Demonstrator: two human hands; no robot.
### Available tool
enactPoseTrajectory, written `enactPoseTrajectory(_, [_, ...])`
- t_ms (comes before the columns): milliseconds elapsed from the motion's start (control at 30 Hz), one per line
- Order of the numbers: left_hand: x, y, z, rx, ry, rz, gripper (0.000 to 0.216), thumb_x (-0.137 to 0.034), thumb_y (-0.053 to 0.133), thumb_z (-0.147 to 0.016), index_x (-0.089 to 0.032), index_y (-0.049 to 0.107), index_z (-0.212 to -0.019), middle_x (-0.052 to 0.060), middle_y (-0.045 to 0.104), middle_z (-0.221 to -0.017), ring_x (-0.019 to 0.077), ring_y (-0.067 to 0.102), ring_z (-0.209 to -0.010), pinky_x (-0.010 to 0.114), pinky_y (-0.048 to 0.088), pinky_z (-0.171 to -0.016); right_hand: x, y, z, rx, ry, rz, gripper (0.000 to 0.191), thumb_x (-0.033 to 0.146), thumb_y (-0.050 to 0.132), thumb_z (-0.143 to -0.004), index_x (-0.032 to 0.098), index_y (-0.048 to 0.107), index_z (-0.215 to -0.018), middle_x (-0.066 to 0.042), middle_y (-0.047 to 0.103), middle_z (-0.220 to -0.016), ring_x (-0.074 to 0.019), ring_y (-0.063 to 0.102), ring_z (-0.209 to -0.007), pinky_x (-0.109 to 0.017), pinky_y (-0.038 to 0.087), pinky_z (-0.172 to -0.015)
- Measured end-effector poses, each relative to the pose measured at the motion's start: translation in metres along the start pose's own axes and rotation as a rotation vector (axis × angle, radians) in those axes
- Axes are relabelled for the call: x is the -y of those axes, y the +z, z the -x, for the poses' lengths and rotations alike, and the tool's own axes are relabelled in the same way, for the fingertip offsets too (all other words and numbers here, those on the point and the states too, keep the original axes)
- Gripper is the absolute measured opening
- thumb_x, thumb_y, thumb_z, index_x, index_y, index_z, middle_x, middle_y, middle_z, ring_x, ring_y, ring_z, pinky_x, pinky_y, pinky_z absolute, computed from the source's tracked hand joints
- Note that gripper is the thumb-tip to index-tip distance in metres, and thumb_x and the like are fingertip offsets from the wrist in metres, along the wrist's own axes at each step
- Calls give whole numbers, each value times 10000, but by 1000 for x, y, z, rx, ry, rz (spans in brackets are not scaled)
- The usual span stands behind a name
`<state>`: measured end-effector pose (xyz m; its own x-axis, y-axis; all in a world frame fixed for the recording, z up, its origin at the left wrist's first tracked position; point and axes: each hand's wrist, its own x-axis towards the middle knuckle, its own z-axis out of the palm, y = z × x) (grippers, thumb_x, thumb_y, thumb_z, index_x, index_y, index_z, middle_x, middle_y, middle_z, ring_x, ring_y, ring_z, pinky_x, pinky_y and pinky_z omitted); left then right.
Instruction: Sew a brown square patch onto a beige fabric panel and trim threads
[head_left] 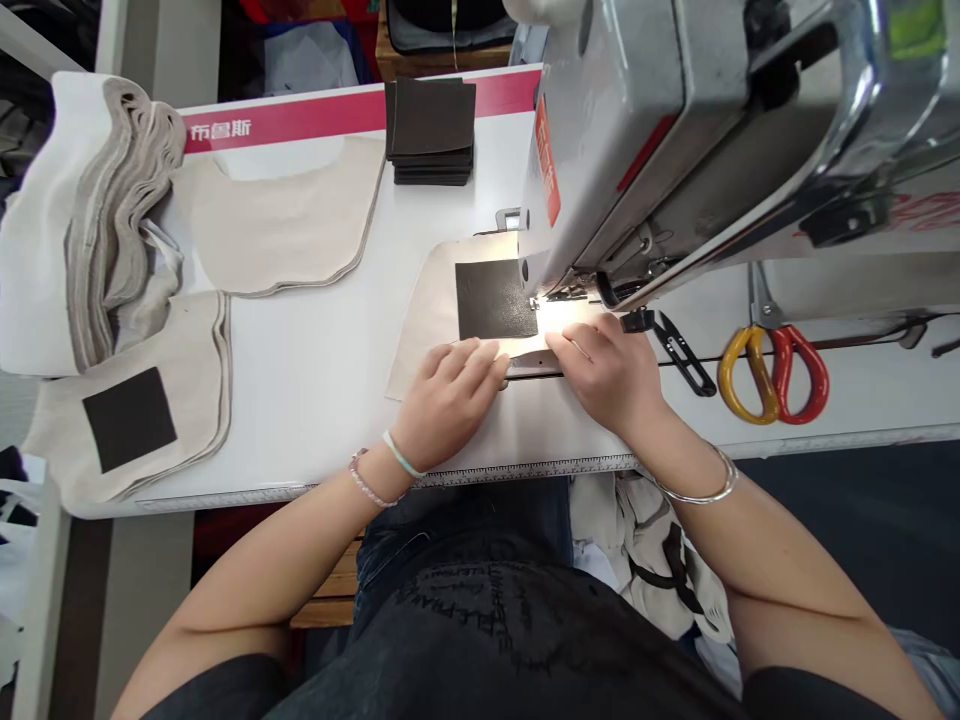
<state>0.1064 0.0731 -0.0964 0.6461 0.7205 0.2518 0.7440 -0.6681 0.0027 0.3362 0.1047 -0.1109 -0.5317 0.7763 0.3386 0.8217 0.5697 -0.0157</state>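
A beige fabric piece (427, 310) lies under the needle area of a grey sewing machine (675, 130), with a dark brown square patch (491, 298) on top of it. My left hand (450, 395) rests flat on the beige fabric just below the patch, fingers stretched out. My right hand (607, 365) presses on the fabric right of the patch, by the lit presser foot (559, 295), fingers curled down onto the cloth.
A stack of dark patches (431, 130) sits at the table's back. Beige pieces (285, 225) lie at left, one bearing a sewn dark patch (129, 418). Folded cloth pile (90, 220) at far left. Scissors (772, 365) and thread snips (682, 350) lie right of my hands.
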Motion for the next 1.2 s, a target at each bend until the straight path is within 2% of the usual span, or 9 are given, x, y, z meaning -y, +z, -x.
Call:
enactPoseTrajectory(100, [-9,8,-19,-8,61,-13,244,-145,391,-979,-157,580,-1133,93,689,-1036,224,614,-917,381,453,-755,1,3,-4,5,1,25,318,83,381,-909,196,647,-777,-62,541,-667,-195,371,-658,-365,199,-590])
enactPoseTrajectory(167, [-12,14,-29,-13,64,-15,240,-144,360,-988,-155,580,-1086,85,672,-954,210,585,-823,375,419,-683,1,5,-5,2,-16,33,336,87,370,-914,198,613,-710,-59,504,-640,-192,343,-648,-363,177,-592])
enactPoseTrajectory(333, [-13,22,-37,-45,51,-17,263,-145,328,-1000,-143,552,-1138,74,635,-878,199,534,-767,364,384,-661,-1,6,-5,-15,-116,22,369,69,366,-905,202,540,-607,-50,428,-593,-191,311,-639,-365,173,-599])
enactPoseTrajectory(500, [-9,24,-32,-47,95,-14,270,-117,330,-988,-148,588,-917,66,607,-791,188,515,-719,349,396,-646,-3,6,0,-46,-198,-2,369,36,371,-893,204,557,-622,-51,457,-613,-194,330,-656,-372,208,-612])
enactPoseTrajectory(700, [-14,19,-27,-38,75,-60,254,-115,372,-978,-81,613,-1049,83,630,-818,199,552,-744,347,450,-671,-4,4,2,-117,-245,-8,347,24,403,-892,196,606,-670,-59,530,-640,-203,417,-688,-368,310,-613])
enactPoseTrajectory(800, [-27,15,-24,-12,18,-89,282,-128,385,-974,-41,600,-1135,99,639,-850,226,574,-801,366,477,-704,-3,6,4,-155,-256,-28,293,33,422,-906,164,665,-810,-103,661,-853,-230,531,-879,-366,408,-666])
enactPoseTrajectory(900, [-41,10,-21,16,-75,-116,341,-131,407,-960,-11,559,-1241,153,654,-1042,271,587,-962,395,491,-797,-3,8,9,-182,-268,-60,278,41,429,-920,131,678,-1004,-127,685,-1093,-232,556,-1069,-348,485,-772])
enactPoseTrajectory(1033, [-52,8,-17,55,-196,-106,413,-175,446,-954,-30,515,-1334,169,587,-1297,319,517,-1203,436,442,-994,-5,8,14,-187,-277,-99,301,46,428,-928,89,654,-1121,-157,695,-1098,-246,568,-1117,-362,510,-825])
enactPoseTrajectory(1200, [-54,9,-13,101,-249,-36,452,-289,417,-982,-60,506,-1362,139,568,-1362,306,503,-1250,444,418,-1064,-5,4,10,-167,-282,-92,299,53,439,-923,95,648,-1133,-150,697,-1065,-250,577,-1046,-360,503,-742])
